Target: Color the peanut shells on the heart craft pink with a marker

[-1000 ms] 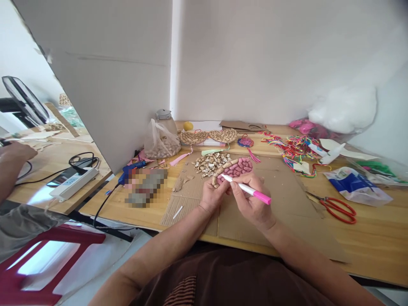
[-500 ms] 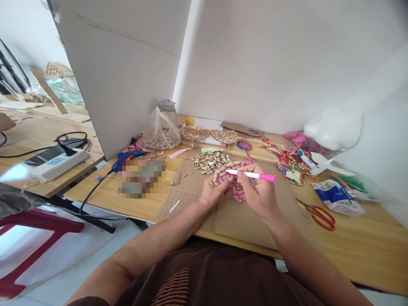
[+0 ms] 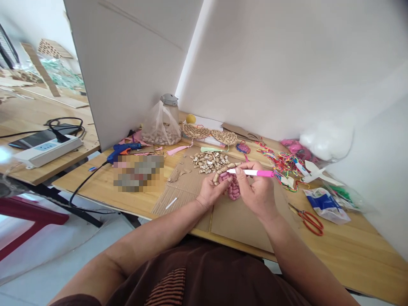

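Observation:
My left hand is closed on the left edge of a peanut-shell craft piece, its thumb lying across the front. Most of the shells on it are coloured pink, while those along the upper left rim are bare tan. Between the thumb and fingers of my right hand is a white marker pen with a pink end. Its tip points left, at the shells near the upper rim; I cannot tell whether it touches. My right hand hides the right part of the piece.
Under my hands lies a cardboard sheet, with a pile of peanut shells behind. Red-handled scissors and tangled coloured cords are on the right. A blue glue gun, its cord, and a bag of peanuts sit left.
My view has turned slightly right, so the table's things sit further left. Both hands keep their holds, and the marker tip stays by the rim. Another person's hand at far left has gone from view.

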Demonstrator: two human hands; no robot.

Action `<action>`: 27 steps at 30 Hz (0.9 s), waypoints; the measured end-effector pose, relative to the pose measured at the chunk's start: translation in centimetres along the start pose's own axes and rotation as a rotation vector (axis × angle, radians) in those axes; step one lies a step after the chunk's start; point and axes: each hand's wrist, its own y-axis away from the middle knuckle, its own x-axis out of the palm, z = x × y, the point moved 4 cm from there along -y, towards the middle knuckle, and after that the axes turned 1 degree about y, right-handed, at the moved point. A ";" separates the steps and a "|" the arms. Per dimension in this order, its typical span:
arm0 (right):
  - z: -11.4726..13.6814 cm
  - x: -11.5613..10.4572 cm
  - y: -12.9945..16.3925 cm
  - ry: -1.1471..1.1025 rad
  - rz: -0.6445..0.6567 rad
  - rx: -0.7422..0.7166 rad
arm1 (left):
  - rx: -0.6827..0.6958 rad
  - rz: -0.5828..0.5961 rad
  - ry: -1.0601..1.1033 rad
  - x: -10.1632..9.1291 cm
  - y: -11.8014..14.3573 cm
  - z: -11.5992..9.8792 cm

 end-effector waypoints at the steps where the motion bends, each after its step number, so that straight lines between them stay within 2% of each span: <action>1: 0.0 0.1 0.0 0.026 0.007 -0.022 | -0.001 0.003 0.010 0.1 0.0 -0.1; 8: 0.8 0.5 0.5 0.158 0.056 -0.282 | -0.001 0.012 0.019 0.1 -0.1 -0.5; 14: 1.3 0.7 1.1 0.249 0.063 -0.409 | 0.011 -0.015 -0.008 -0.3 -0.1 -0.1; 21: 2.7 1.9 2.8 0.353 0.138 -0.453 | 0.089 -0.034 -0.029 -0.7 -0.2 -0.5; 27: 1.7 0.4 2.1 0.268 0.043 -0.380 | 0.081 0.012 -0.036 -0.3 0.0 -0.5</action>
